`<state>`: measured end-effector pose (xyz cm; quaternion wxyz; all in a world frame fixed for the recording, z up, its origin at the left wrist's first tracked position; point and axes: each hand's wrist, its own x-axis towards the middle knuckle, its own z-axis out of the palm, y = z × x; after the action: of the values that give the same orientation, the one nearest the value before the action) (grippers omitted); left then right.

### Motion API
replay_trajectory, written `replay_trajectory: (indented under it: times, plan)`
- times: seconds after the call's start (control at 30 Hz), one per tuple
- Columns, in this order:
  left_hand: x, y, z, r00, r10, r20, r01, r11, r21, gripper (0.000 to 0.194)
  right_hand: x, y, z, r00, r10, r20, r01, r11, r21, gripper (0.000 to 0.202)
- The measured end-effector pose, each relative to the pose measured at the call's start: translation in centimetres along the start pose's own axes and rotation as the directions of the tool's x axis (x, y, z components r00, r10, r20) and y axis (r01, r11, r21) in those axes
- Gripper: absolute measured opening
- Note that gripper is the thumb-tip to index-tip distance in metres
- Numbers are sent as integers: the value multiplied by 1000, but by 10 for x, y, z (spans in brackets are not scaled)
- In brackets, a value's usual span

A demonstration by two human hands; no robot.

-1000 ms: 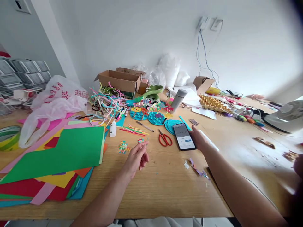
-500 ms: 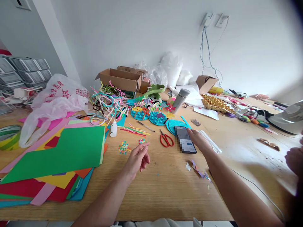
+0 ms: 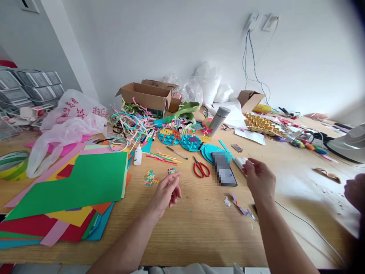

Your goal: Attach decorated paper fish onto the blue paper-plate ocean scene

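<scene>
My left hand (image 3: 167,190) hovers over the wooden table, loosely bent, its fingers somewhat apart and nothing visible in them. Its fingertips are close to a small pile of colourful paper bits (image 3: 172,170); a larger pile (image 3: 149,177) is farther left. My right hand (image 3: 260,180) is raised right of a phone (image 3: 225,171), apart from it, with thumb and index finger drawn together and nothing visible between them. Behind that hand a long white object (image 3: 240,163) is partly hidden. Red-handled scissors (image 3: 201,169) lie left of the phone, whose screen is blurred out.
Coloured paper sheets (image 3: 82,175) are stacked at left, near a white glue bottle (image 3: 137,155). Blue discs with paper fish (image 3: 191,142) and a grey flask (image 3: 219,121) stand behind. Paper scraps (image 3: 239,205) and a cable (image 3: 308,226) lie at right. Another person's hand (image 3: 355,192) shows at the edge.
My right hand has pulled back from the phone, rising to the right with its fingers drawn together. The phone's screen has changed. My left hand stays in place.
</scene>
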<state>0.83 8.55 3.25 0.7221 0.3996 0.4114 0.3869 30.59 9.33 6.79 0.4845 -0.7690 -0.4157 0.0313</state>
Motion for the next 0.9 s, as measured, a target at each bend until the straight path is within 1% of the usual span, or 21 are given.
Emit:
replay_trajectory:
  times: [0.03, 0.07, 0.13, 0.2, 0.27, 0.33, 0.4, 0.47, 0.57, 0.63, 0.7, 0.73, 0.77, 0.8, 0.87, 0.9]
  plan:
    - [0, 1, 0, 1000, 3, -2, -3, 1000, -2, 67, -8, -7, -2, 998, 11, -61, -5, 994, 106, 35]
    - [-1, 2, 0, 1000, 8, -6, -8, 1000, -4, 67, -15, -14, -2, 992, 23, -124, -1, 984, 176, 32]
    - [-4, 8, 0, 999, 23, -25, -23, 1000, -10, 68, -25, -28, -2, 977, 28, -210, 30, 963, 268, 31]
    - [-10, 16, -2, 998, 45, -41, -45, 999, -5, 70, -28, -42, -2, 970, 16, -243, 80, 922, 378, 31]
    - [-17, 26, -6, 995, 84, -46, -83, 996, 27, 71, -26, -54, -2, 962, 22, -271, 121, 857, 501, 38]
    - [-23, 37, -13, 987, 149, -64, -142, 985, 97, 70, -21, -63, -4, 948, 44, -316, 161, 788, 594, 47]
    - [-26, 47, -21, 964, 242, -109, -217, 956, 198, 66, -15, -69, -7, 934, 51, -353, 200, 746, 636, 51]
    - [-25, 56, -28, 919, 358, -167, -294, 903, 314, 60, -12, -73, -10, 925, 48, -377, 223, 733, 642, 49]
    - [-18, 64, -35, 822, 528, -216, -382, 791, 478, 53, -10, -74, -9, 918, 48, -393, 228, 748, 623, 43]
    - [-12, 63, -39, 754, 620, -220, -413, 706, 576, 51, -10, -71, -4, 914, 47, -402, 224, 768, 600, 34]
    - [-5, 56, -44, 676, 703, -219, -414, 609, 677, 49, -11, -65, 4, 918, 31, -396, 223, 784, 579, 17]
    - [-2, 52, -48, 635, 742, -215, -403, 556, 727, 48, -12, -62, 9, 921, 22, -389, 220, 794, 567, 9]
    - [1, 46, -51, 600, 774, -202, -388, 503, 773, 47, -13, -58, 13, 924, 12, -382, 216, 807, 549, 6]
    - [3, 41, -54, 575, 798, -181, -374, 453, 810, 46, -14, -54, 18, 925, 1, -380, 214, 825, 523, 9]
    - [8, 33, -60, 524, 845, -104, -369, 336, 867, 45, -17, -45, 25, 916, -31, -399, 218, 875, 432, 16]
    - [10, 30, -62, 483, 873, -60, -372, 267, 889, 45, -19, -42, 29, 910, -57, -412, 230, 895, 382, 20]
